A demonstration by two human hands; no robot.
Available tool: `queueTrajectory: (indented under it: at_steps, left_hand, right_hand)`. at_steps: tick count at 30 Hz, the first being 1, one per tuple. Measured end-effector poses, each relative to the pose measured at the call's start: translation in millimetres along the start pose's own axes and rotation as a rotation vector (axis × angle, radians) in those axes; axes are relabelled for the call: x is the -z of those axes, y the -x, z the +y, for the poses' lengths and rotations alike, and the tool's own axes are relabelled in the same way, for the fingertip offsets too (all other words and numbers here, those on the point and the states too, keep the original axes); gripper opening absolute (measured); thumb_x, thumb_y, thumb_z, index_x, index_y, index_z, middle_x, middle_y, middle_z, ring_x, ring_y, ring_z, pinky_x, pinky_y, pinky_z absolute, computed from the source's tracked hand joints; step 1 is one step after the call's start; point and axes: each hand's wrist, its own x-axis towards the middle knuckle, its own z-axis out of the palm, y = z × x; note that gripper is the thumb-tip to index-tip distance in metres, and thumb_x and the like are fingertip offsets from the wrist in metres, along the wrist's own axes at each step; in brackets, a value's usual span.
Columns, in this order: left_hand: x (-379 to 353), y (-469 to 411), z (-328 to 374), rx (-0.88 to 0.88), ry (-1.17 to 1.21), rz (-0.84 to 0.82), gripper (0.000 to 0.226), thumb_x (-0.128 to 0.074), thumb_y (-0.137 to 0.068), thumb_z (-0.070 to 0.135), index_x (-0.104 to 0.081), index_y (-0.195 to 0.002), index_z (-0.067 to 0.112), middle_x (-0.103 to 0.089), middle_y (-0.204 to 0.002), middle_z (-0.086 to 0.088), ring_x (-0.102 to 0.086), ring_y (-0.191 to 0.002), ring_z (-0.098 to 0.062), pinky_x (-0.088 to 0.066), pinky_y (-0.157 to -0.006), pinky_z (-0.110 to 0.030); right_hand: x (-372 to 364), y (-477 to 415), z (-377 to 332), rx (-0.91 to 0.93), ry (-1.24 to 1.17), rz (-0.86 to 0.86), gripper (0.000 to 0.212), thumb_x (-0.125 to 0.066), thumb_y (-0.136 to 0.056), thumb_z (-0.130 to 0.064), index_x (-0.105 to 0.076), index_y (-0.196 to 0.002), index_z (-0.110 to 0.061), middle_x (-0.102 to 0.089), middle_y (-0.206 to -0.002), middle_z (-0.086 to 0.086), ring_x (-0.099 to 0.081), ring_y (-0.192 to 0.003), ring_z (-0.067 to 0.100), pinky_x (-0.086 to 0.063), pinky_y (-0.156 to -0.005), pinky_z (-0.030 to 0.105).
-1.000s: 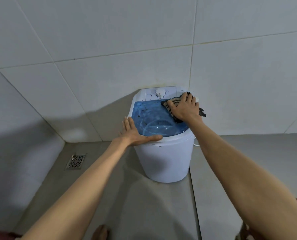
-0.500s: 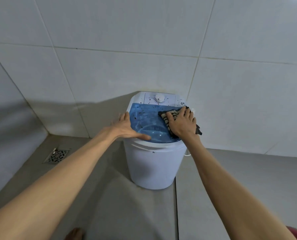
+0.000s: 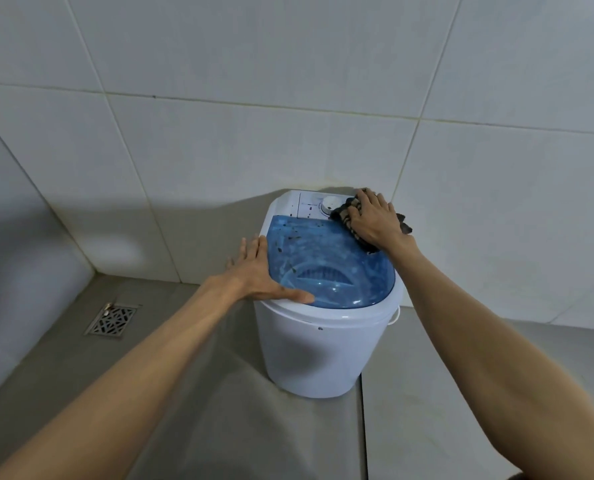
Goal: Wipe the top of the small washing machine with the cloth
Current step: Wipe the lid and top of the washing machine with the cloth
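- Overhead, grey-white wall tiles (image 3: 219, 64) fill the top half of the view and meet a grey tiled floor (image 3: 219, 427) in a corner.
- Standing on that floor against the wall is the small washing machine (image 3: 318, 355), a white round tub, upright.
- Its top is a translucent blue lid (image 3: 326, 268), smeared and dotted with dark specks toward the back left; a ribbed shape shows through it near the front.
- Behind the lid runs a white control panel (image 3: 304, 206) with a round dial (image 3: 329, 203) and a few dark specks.
- Left hand (image 3: 257, 275): flat on the machine's left rim, fingers stretched out and close together, thumb lying along the front edge of the lid, holding nothing.
- Right hand (image 3: 375, 220): palm down at the back right corner of the top, fingers spread, pressing the cloth (image 3: 345, 214) onto the surface.
- That cloth is dark with paler stripes, bunched under the hand, reaching the dial on one side and poking out past the machine's right edge on the other; it probably overlaps both lid and panel, though the hand hides the seam.
- Set into the floor well left of the machine is a square metal drain grate (image 3: 112, 319).
- On the tub's right side a thin white handle loop (image 3: 396, 315) sticks out.
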Motion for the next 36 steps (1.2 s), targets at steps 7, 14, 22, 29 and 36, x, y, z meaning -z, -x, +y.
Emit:
queueTrajectory:
  at_steps: [7,14,22,29,36]
  left_hand:
    - [2.8,4.3,7.2,0.033,-0.027,0.001,0.165,-0.062,-0.035,0.096,0.024,-0.152,0.017,0.025,-0.162,-0.002,0.025,-0.148,-0.024,0.007,-0.119,-0.058]
    - [7.3,19.3,11.8,0.031,-0.016,-0.004,0.162,-0.061,-0.039,0.094,0.022,-0.153,0.015,0.025,-0.162,-0.003,0.025,-0.148,-0.024,0.006,-0.118,-0.058]
    - [9.4,19.9,13.6,0.031,-0.014,-0.026,0.162,-0.063,-0.04,0.092,0.024,-0.152,0.014,0.027,-0.161,-0.002,0.027,-0.147,-0.023,0.006,-0.12,-0.056]
    - [3.7,6.6,6.1,0.018,-0.009,-0.021,0.172,-0.054,-0.025,0.1,0.025,-0.152,0.015,0.028,-0.161,-0.002,0.028,-0.147,-0.023,0.002,-0.121,-0.056]
    - [0.7,1.6,1.6,-0.028,0.005,-0.015,0.174,-0.048,-0.021,0.103,0.026,-0.152,0.015,0.028,-0.161,-0.004,0.026,-0.148,-0.025,0.002,-0.12,-0.058]
  right_hand:
    - [-5.0,25.7,-7.6,0.152,0.035,-0.021,0.064,-0.028,-0.097,-0.038,-0.017,-0.156,-0.017,-0.014,-0.165,0.003,-0.009,-0.152,0.022,-0.003,-0.123,0.042]
    - [-7.3,88.7,-24.7,0.19,0.024,0.003,0.084,-0.026,-0.09,-0.072,-0.026,-0.154,-0.018,-0.031,-0.16,0.002,-0.024,-0.149,0.02,-0.017,-0.122,0.04]
    - [-18.9,86.1,-29.1,-0.299,0.012,0.112,0.088,-0.024,-0.094,-0.065,-0.012,-0.155,-0.003,-0.017,-0.161,0.019,-0.014,-0.148,0.037,-0.011,-0.12,0.049]
    - [-14.2,35.0,-17.4,-0.414,-0.09,0.118,0.074,-0.025,-0.098,-0.051,-0.017,-0.152,0.0,-0.026,-0.156,0.02,-0.026,-0.14,0.041,-0.02,-0.115,0.052]
    - [-9.3,5.8,-5.2,-0.058,-0.001,0.085,0.063,-0.025,-0.095,-0.046,-0.028,-0.148,-0.013,-0.024,-0.159,0.007,-0.024,-0.143,0.034,-0.018,-0.117,0.049]
